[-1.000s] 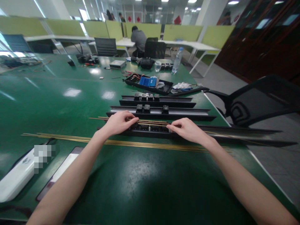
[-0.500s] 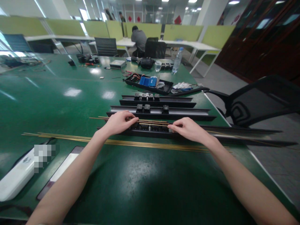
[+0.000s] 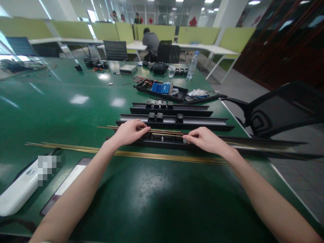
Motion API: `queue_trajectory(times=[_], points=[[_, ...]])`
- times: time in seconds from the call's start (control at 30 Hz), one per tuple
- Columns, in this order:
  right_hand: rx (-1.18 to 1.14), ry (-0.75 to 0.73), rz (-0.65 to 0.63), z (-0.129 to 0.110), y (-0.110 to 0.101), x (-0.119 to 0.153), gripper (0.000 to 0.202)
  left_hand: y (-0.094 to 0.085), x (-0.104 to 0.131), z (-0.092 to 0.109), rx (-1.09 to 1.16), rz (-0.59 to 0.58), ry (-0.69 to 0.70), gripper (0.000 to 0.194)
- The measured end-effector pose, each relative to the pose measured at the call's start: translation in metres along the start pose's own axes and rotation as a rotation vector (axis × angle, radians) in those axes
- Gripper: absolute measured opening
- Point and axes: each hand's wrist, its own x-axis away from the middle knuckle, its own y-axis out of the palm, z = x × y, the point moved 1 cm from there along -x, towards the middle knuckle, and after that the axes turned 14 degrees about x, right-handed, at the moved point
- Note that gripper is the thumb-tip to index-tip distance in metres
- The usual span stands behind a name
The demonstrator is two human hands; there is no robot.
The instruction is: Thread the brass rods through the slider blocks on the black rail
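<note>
My left hand is closed on several thin brass-coloured rods, which run out past its fingers toward the right. At their right ends my right hand pinches with thumb and fingertips; a long thin rod reaches out to the right from it. Directly beneath both hands lies the nearest black rail, a long channel with black blocks inside, partly hidden by the hands. On the table in front of it, more long brass-coloured rods lie side by side and pass under both forearms.
Behind are two more black rails with small blocks, then a black tray with blue parts. A water bottle stands farther back. At left lie a white case and a phone-like slab. A chair stands beyond the right edge.
Both hands keep nearly the same pose and grip. The whole view has shifted slightly; the rods have barely moved relative to the rail.
</note>
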Motion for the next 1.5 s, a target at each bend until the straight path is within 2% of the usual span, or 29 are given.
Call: queue_trajectory(times=[0.4, 0.6, 0.8, 1.17, 1.37, 1.5], points=[[0.014, 0.026, -0.011, -0.001, -0.004, 0.002, 0.051, 0.005, 0.001, 0.002, -0.079, 0.023, 0.013, 0.050], [0.042, 0.029, -0.014, -0.002, -0.005, 0.002, 0.051, 0.020, 0.002, 0.004, -0.283, 0.151, 0.107, 0.050], [0.083, 0.050, -0.021, -0.007, -0.009, 0.004, 0.051, 0.031, 0.001, 0.002, -0.388, 0.259, 0.148, 0.047], [0.118, 0.079, -0.047, -0.008, -0.009, 0.003, 0.049, 0.040, 0.002, 0.000, -0.408, 0.389, 0.146, 0.051], [0.119, 0.086, -0.042, -0.012, -0.011, 0.004, 0.048, 0.035, 0.004, 0.003, -0.364, 0.336, 0.175, 0.057], [0.128, 0.091, -0.043, -0.012, -0.011, 0.004, 0.047, 0.027, 0.005, 0.007, -0.281, 0.157, 0.323, 0.056]])
